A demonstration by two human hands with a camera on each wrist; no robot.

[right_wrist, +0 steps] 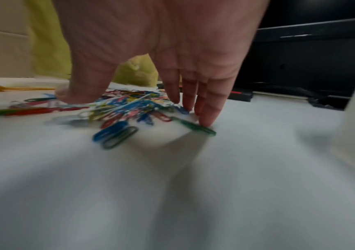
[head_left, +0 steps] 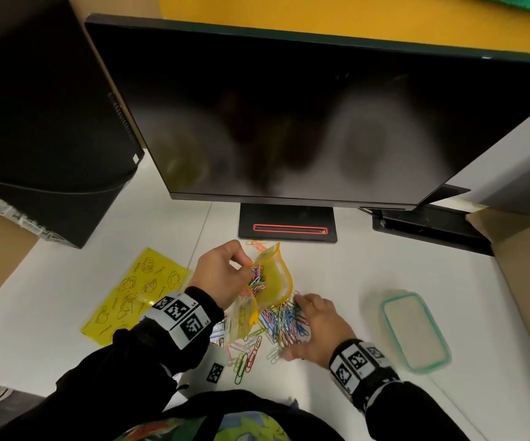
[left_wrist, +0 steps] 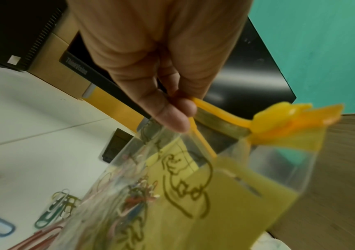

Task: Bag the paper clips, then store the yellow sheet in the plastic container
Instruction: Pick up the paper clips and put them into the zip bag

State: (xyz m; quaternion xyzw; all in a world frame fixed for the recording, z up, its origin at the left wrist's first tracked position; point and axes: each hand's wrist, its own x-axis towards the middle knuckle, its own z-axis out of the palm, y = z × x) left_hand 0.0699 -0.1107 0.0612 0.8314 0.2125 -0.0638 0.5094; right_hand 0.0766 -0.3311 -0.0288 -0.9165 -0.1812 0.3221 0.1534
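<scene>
A clear zip bag with a yellow printed back and orange zipper hangs above the desk, holding some coloured paper clips. My left hand pinches its rim between thumb and fingers, mouth open. A heap of coloured paper clips lies on the white desk under the bag. My right hand reaches down onto the heap, straight fingers and thumb touching the desk around the clips. The yellow sheet with line drawings lies flat at the left. The plastic container, teal-rimmed lid on, stands at the right.
A black monitor on its stand fills the back. A black computer case stands at back left. Cardboard walls flank the desk on both sides. Loose clips lie scattered toward the front edge.
</scene>
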